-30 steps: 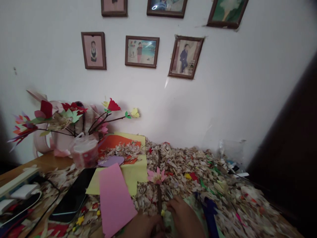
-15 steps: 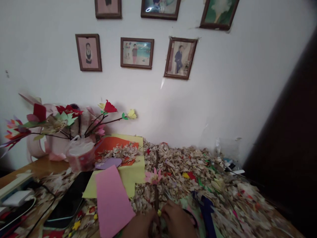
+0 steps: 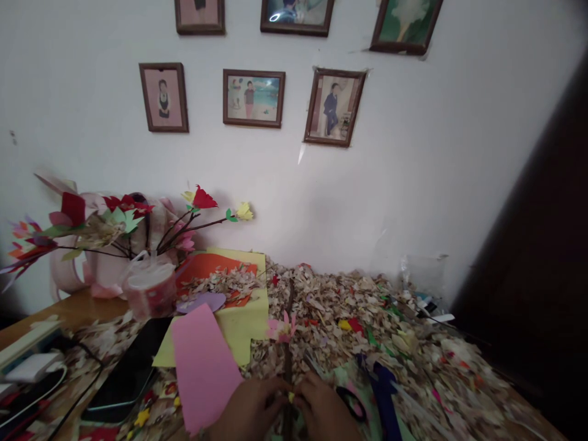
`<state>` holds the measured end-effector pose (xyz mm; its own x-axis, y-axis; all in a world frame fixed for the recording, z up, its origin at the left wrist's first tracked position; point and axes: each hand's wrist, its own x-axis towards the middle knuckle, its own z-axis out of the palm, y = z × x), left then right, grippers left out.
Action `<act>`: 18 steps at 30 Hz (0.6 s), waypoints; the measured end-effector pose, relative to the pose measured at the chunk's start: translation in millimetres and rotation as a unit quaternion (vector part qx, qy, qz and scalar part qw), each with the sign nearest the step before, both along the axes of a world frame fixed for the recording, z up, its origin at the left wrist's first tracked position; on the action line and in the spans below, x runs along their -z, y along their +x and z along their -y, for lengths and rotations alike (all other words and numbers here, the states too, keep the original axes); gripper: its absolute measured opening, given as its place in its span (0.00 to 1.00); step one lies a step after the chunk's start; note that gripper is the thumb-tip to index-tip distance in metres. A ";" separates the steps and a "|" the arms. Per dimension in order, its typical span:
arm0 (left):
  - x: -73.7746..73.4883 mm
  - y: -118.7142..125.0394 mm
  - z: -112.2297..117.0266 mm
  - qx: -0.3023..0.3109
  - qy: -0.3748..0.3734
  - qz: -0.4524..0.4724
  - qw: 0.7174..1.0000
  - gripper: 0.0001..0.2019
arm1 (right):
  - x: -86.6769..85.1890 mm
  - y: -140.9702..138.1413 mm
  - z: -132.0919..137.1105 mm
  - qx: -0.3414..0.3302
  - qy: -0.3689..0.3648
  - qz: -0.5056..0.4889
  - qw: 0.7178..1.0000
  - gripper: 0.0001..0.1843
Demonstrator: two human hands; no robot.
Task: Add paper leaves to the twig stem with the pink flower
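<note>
Twig (image 3: pixel 288 367) is standing nearly upright at the near edge of the table, rising between both hands in front of a heap of pale wood shavings (image 3: pixel 331 306). Left hand (image 3: pixel 250 407) and right hand (image 3: pixel 324 407) are meeting around its lower stretch, their fingers curled inward and clasping it beside a tiny yellow paper piece (image 3: pixel 291 398); the hands hide exactly how each finger sits. Pink paper flower (image 3: pixel 280 329) is already sitting on the twig's middle, while the far stretch above it is showing bare, as is the part just below it. Paper-flower branches are standing finished in a bundle at far left, with a red paper rose (image 3: pixel 204 198) and a yellow bud (image 3: pixel 244 211) among them. Nearer, a pink paper sheet (image 3: pixel 204 367) is lying over a yellow sheet (image 3: pixel 245 324), both showing cut edges, and an orange sheet (image 3: pixel 211 264) is lying beyond them under scattered shavings. Black-handled scissors (image 3: pixel 351 403) are resting just beside the right hand, not being held, and a navy paper strip (image 3: pixel 386 398) is lying to their right
</note>
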<state>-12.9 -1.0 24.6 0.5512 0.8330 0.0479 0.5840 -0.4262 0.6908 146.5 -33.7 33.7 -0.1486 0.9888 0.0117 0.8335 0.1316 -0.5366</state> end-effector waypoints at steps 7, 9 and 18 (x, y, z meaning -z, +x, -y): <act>6.1 1.2 0.0 -0.030 0.005 -0.010 1.000 0.09 | 1.3 -5.1 -2.5 -0.002 -0.005 0.035 0.999 0.13; 7.3 2.2 -0.7 -0.030 0.004 -0.008 1.000 0.09 | 1.3 -4.7 -2.7 -0.004 0.001 0.040 0.999 0.13; 9.9 5.7 -2.6 -0.050 0.029 -0.039 0.998 0.09 | 2.8 -3.8 -2.2 0.051 0.023 -0.005 0.998 0.11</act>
<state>-7.1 1.5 14.7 0.4687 0.8815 0.0577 0.6766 -0.4003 0.6181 142.7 -31.5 30.9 -0.0460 0.9972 0.0583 0.8388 0.0702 -0.5398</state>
